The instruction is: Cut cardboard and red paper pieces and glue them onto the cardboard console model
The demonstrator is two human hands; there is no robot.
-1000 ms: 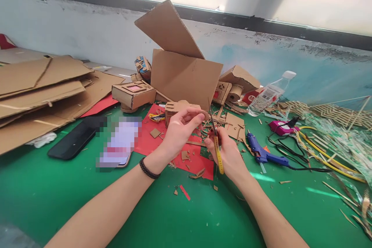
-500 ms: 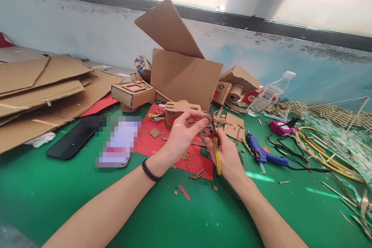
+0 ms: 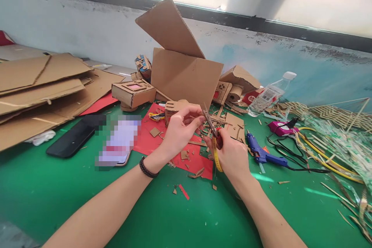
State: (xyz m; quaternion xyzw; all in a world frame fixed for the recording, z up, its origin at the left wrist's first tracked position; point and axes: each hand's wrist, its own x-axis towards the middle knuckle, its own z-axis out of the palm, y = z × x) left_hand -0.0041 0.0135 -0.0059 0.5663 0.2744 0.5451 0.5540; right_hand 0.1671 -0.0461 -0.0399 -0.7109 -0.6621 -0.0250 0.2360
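My right hand (image 3: 232, 155) is closed round the handles of a pair of scissors (image 3: 211, 122), whose metal blades point up and away and look slightly parted. One yellow handle hangs below the fingers. Beside the blades, my left hand (image 3: 181, 128) is pinched on a small piece of cardboard, mostly hidden by the fingertips. A cardboard camera-like box (image 3: 177, 106) stands just behind the left hand. Under both hands lies a red sheet (image 3: 145, 137) strewn with cardboard scraps. A yellow utility knife (image 3: 157, 116) rests on its far left part.
Two phones lie on the left, one black (image 3: 74, 137). Stacked cardboard sheets (image 3: 37, 93) fill the far left. A blue glue gun (image 3: 264, 153) with its cord, a water bottle (image 3: 270, 95) and a purple tape measure (image 3: 281, 128) are on the right. A large cardboard panel (image 3: 186, 75) stands behind.
The scissors have tilted to the left and their blades come lower. My left hand has shifted slightly left, away from the blades. My right hand has turned a little.
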